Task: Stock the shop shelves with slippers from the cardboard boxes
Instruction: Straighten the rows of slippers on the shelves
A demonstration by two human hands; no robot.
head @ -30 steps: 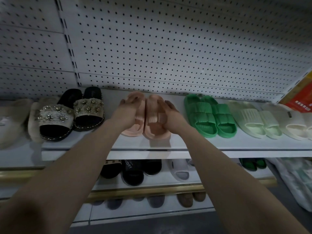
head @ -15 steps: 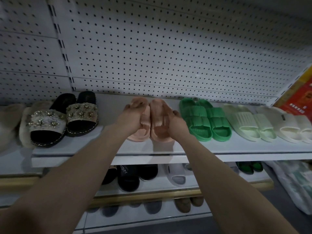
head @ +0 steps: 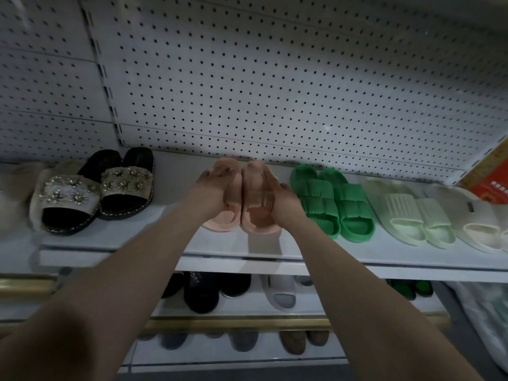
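Pink slippers [head: 255,193], chunky and ribbed, sit pressed side by side on the white shelf [head: 165,243]; I see my left hand [head: 211,188] and right hand [head: 286,202] each curled round one. Green pair [head: 330,204] just right, pegboard [head: 275,92] behind.

Both your arms reach forward and up, bare along the forearms, and they draw together so that your hands meet side by side. Your left hand [head: 217,188] lies knuckles up, its fingers curled over the top of the left pink slipper [head: 220,225], with its thumb side toward your right hand. Your right hand [head: 284,200] sits just beside it and slightly nearer to you. Its fingers wrap round the outer side of the right pink slipper [head: 257,185], and the palm is turned inward toward your left hand. Both wrists run straight in line with the forearms, which spread apart toward your elbows.
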